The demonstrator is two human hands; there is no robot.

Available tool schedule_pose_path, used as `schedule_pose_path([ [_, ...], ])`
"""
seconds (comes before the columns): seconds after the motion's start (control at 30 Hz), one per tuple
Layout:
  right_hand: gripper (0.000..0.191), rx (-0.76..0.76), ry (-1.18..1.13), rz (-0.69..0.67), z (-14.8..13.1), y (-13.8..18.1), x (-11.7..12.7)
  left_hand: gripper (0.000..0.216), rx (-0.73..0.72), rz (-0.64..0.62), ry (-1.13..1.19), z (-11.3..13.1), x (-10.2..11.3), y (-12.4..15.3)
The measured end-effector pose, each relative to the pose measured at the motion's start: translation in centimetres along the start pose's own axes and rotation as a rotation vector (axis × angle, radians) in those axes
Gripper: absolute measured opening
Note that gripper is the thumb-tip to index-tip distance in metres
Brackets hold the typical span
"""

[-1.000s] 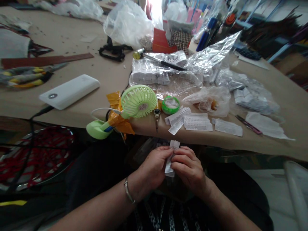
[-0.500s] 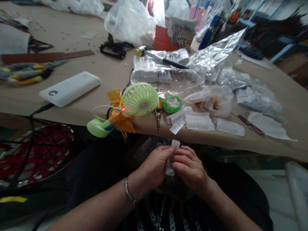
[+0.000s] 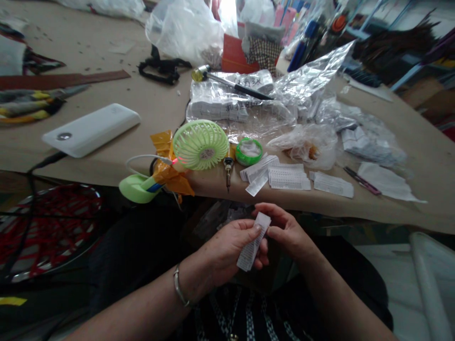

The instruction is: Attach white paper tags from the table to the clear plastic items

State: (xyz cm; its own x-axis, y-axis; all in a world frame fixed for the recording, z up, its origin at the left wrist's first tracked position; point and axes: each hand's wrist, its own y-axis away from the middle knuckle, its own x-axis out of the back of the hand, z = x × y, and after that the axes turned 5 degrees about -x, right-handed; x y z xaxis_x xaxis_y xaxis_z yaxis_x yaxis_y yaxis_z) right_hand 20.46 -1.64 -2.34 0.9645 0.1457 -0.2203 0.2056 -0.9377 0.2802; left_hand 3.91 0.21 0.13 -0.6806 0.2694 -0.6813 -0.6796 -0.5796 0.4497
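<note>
My left hand is closed round a thin stack of white printed labels, its thumb pressing on the top face and fingertips showing past the far side. At the upper end of that stack is my right hand, with index finger and thumb apart. Its thumb tip is close to the labels' edge; whether it touches cannot be seen. The other fingers are partly hidden. On the table edge above lie a neat printed label pile, a fanned label pile and a smaller label pile.
A green fan is taped at the table edge beside a soldering iron and green tub. A white power bank lies left. Behind are a hammer and plastic-wrapped bundles. Tweezers lie right.
The label stack has turned so its printed face shows more fully in my left hand. My right hand has shifted off the labels' side, its index finger and thumb now spread. The view has shifted slightly.
</note>
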Motion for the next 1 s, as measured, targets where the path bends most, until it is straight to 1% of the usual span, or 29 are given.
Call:
schedule_pose_path([
  [0.07,0.041,-0.101,-0.114,-0.118,0.1,-0.6,0.0,0.022,0.01,-0.021,-0.024,-0.1,-0.1,0.1],
  [0.17,0.032,-0.147,-0.183,-0.19,0.4,-1.0,-0.3,0.022,0.025,-0.034,-0.057,-0.2,0.0,0.2],
  [0.27,0.027,-0.128,-0.241,-0.209,0.7,-1.1,-0.6,0.02,0.018,0.002,-0.084,-0.1,0.0,0.3],
  [0.37,0.024,-0.128,-0.265,-0.201,1.0,-1.2,-0.6,0.021,0.014,0.026,-0.111,-0.1,0.0,0.2],
  [0.43,0.022,-0.125,-0.246,-0.193,1.3,-1.2,-0.6,0.023,0.012,0.022,-0.125,-0.2,0.0,0.1],
  [0.5,0.024,-0.12,-0.2,-0.18,1.4,-1.1,-0.6,0.024,0.003,0.021,-0.132,-0.2,0.1,0.1],
  [0.57,0.031,-0.077,-0.123,-0.121,1.4,-0.9,-0.6,0.024,-0.023,0.036,-0.119,-0.2,0.3,0.1],
  [0.6,0.035,-0.033,-0.058,-0.068,1.2,-0.8,-0.6,0.023,-0.042,0.043,-0.11,-0.2,0.4,0.1],
  [0.67,0.039,0.1,0.152,0.061,0.8,-0.4,-0.7,0.023,-0.082,0.056,-0.099,-0.1,0.6,0.1],
  [0.73,0.039,0.258,0.423,0.156,0.2,0.1,-0.9,0.025,-0.108,0.054,-0.104,0.0,0.8,0.2],
  [0.83,0.041,0.426,0.739,0.224,-0.3,0.6,-1.2,0.026,-0.124,0.063,-0.104,0.1,0.8,0.2],
  [0.9,0.041,0.468,0.859,0.254,-0.3,0.7,-1.4,0.025,-0.128,0.079,-0.108,0.1,0.7,0.2],
  [1.0,0.038,0.496,0.956,0.279,-0.1,0.7,-1.6,0.023,-0.122,0.089,-0.118,0.0,0.6,0.2],
])
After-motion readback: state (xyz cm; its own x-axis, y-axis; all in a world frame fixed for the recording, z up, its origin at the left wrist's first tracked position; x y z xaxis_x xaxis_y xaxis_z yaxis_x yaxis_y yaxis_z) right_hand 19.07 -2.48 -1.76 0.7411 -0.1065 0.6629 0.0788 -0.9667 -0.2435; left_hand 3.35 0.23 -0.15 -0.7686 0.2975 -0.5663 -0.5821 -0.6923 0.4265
